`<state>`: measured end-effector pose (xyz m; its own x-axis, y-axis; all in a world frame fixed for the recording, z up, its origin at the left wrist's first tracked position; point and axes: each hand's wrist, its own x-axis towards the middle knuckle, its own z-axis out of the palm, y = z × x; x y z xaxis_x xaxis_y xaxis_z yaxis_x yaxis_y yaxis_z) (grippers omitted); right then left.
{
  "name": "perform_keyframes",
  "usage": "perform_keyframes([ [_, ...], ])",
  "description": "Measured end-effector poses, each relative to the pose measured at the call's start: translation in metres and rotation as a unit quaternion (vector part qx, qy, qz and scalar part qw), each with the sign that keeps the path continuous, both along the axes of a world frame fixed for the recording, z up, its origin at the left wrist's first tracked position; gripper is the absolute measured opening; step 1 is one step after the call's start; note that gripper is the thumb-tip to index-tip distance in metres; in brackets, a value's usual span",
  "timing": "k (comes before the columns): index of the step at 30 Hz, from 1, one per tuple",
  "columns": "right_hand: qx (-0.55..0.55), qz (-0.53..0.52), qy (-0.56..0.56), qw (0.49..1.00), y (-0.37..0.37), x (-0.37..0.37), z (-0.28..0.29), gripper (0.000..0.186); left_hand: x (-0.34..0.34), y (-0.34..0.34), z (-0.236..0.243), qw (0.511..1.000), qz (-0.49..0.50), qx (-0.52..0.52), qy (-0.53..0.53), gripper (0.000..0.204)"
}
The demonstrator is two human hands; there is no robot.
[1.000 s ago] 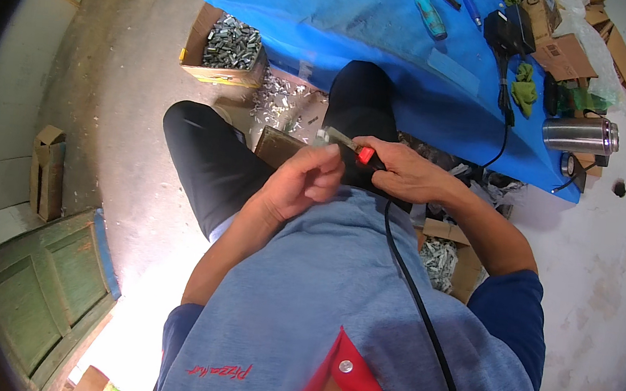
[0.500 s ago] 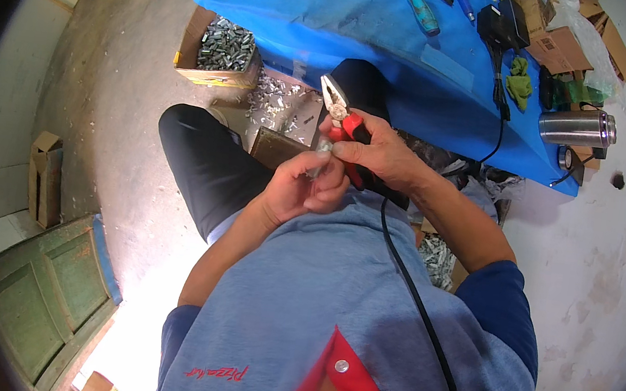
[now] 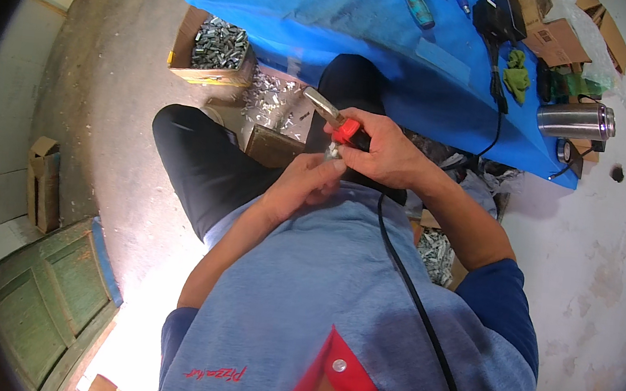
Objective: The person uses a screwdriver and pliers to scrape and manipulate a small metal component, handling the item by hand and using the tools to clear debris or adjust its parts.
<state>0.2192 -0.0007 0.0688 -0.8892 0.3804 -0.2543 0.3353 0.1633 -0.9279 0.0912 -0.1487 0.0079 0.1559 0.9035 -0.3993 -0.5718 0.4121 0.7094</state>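
My right hand (image 3: 389,155) is wrapped round a pair of pliers (image 3: 324,107) with red and black handles. The metal jaws point up and to the left, and they look turned edge-on. Just below the handles, my left hand (image 3: 305,182) pinches a small whitish piece (image 3: 333,151). My right fingertips are close against that piece; whether they grip it too, I cannot tell. Both hands are held together over my lap, and part of my left fingers is hidden.
Beyond my knees, a blue-covered table (image 3: 303,9) bears a screwdriver (image 3: 416,5), a black adapter (image 3: 500,17) and a steel flask (image 3: 575,120). A cardboard box (image 3: 185,46) of small metal parts stands on the floor beside scattered pale scraps (image 3: 271,98). A black cable (image 3: 417,296) crosses my shirt.
The pliers have rolled in my right hand, so their jaws now show edge-on and point further left. My left hand has turned, its fingers curling under the small piece.
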Motion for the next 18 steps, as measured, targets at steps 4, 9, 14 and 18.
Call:
perform_keyframes([
  [4,-0.027,0.016,-0.019,0.999,0.002,0.000,0.008,0.030,0.001,-0.001,0.006,0.999,0.001,0.020,0.042,0.038],
  [9,-0.092,0.039,-0.046,0.994,0.008,0.000,0.006,0.033,0.001,-0.002,0.007,0.996,-0.002,0.035,0.088,0.036],
  [14,-0.288,-0.094,-0.025,0.953,0.001,0.004,0.002,0.042,0.001,-0.002,0.006,0.999,0.028,0.024,0.028,0.034],
  [18,-0.413,-0.160,0.025,0.896,-0.012,0.020,-0.014,0.056,-0.003,-0.005,0.000,0.999,0.028,0.038,-0.014,0.034],
])
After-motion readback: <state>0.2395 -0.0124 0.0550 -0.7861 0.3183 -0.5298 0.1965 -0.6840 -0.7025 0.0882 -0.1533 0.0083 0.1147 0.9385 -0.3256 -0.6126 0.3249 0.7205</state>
